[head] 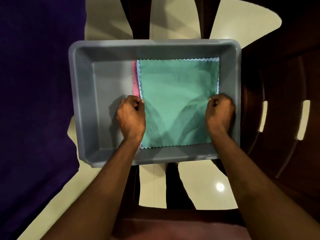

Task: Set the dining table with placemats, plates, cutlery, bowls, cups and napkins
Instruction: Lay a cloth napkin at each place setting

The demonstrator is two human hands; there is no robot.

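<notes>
tub: grey plastic tub [107, 49], rectangular and deep, seen from above; the landmark for all lines below.
green cloth: green cloth [178, 101] with zigzag edges, lying flat in the right half of the tub on top of the stack.
blue cloth: blue cloth [138, 78], only its edge showing under the green cloth.
pink cloth: pink cloth [134, 80], a strip showing left of the blue edge, inside the tub.
left hand: left hand [132, 113], fingers curled, pinching the green cloth's left edge.
right hand: right hand [219, 111], fingers curled, pinching the green cloth's right edge.
purple fabric: purple fabric [38, 84], left of the tub.
floor: pale glossy floor tiles [173, 19], beyond and beneath the tub.
furniture: dark wooden chair [280, 101], right of the tub.
</notes>
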